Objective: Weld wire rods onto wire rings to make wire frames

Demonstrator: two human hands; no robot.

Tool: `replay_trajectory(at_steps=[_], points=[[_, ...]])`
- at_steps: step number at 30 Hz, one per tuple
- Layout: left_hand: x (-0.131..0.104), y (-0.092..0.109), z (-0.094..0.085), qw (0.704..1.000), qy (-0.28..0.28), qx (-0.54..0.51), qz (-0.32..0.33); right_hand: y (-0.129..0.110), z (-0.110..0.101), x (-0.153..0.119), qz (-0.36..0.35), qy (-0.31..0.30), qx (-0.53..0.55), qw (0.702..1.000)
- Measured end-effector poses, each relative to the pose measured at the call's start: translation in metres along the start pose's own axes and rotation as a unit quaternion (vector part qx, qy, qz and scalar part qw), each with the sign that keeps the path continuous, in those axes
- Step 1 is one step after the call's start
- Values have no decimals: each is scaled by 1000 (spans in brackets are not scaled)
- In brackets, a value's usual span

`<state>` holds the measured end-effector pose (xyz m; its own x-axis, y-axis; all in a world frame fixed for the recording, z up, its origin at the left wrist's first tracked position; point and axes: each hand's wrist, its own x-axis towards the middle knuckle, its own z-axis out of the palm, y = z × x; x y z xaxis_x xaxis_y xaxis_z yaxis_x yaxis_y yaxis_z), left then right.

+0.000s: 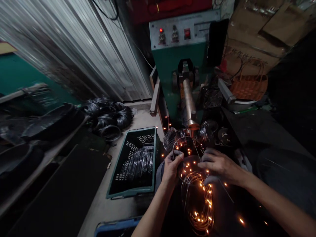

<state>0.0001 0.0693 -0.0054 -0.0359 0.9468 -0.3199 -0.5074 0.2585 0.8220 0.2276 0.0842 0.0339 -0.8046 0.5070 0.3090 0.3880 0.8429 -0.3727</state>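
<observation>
My left hand (173, 164) is closed in a pinch on the left side of a thin wire ring (174, 142), held just under the copper tip (193, 127) of a machine. My right hand (219, 164) is closed at the ring's other side, its fingers pointing left; a straight piece of wire (225, 191) sticks out below it. Orange sparks scatter between and below my hands. Beneath them lies a loose coil of wire rings (197, 204), lit orange. Bundles of wire rings (171, 139) stand behind the hands, on both sides of the tip.
A green machine (168, 65) with a metal arm (189, 98) and a lit red lamp (161, 30) stands ahead. To the left, a green plastic crate (132, 191) holds many wire pieces. Black wire coils (111, 113) lie by the corrugated wall. A woven basket (249, 87) sits at right.
</observation>
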Motion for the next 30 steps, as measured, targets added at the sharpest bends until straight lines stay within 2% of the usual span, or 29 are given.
replay_trajectory(at_steps=[2, 4, 5, 7, 9, 12, 16, 23, 27, 30], points=[[15, 4, -1, 1000, 3, 15, -3, 13, -4, 2, 33, 12, 28, 999], [35, 12, -2, 1000, 3, 30, 2, 34, -6, 9, 91, 73, 97, 988], [47, 17, -2, 999, 2, 36, 11, 46, -6, 14, 135, 115, 143, 974], [70, 27, -1, 999, -1, 37, 36, 70, -5, 30, 238, 182, 229, 926], [88, 36, 1, 998, -3, 24, 58, 88, -2, 49, 295, 185, 285, 893], [107, 44, 2, 998, -2, 2, 68, 101, 4, 75, 305, 159, 320, 883], [122, 47, 1, 997, 3, -4, 72, 105, 10, 94, 316, 168, 348, 866], [133, 45, 0, 997, 4, -19, 72, 109, 11, 105, 329, 188, 362, 852], [131, 45, 1, 997, 11, -21, 71, 88, -2, 98, 340, 187, 368, 845], [118, 48, -1, 997, 23, -22, 77, 64, -15, 73, 348, 195, 373, 838]])
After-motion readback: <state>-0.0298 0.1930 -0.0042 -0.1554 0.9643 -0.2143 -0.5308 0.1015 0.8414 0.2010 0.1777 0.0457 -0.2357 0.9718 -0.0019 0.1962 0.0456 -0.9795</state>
